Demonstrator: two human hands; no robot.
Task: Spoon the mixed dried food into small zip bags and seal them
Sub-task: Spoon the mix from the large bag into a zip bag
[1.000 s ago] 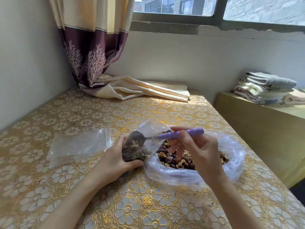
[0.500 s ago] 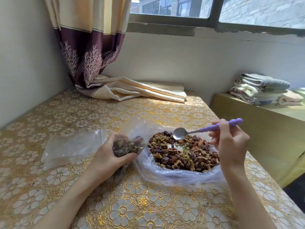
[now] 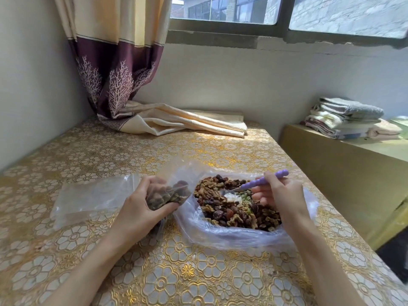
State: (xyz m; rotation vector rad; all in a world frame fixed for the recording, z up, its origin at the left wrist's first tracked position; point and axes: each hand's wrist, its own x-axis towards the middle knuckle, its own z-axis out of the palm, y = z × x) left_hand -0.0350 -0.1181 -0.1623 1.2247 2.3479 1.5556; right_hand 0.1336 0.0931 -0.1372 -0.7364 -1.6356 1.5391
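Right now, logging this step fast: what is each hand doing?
Left hand: grips the small zip bag, partly filled.
Right hand: holds the purple spoon, bowl in the mixed dried food.

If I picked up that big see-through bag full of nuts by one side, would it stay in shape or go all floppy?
Probably floppy: the big bag is thin, crinkled plastic, slumped on the table with its mouth folded open. The mixed dried food is heaped loosely inside, so lifting one edge would likely let pieces slide and spill. It looks fairly heavy for such thin film, so supporting it underneath seems safer.
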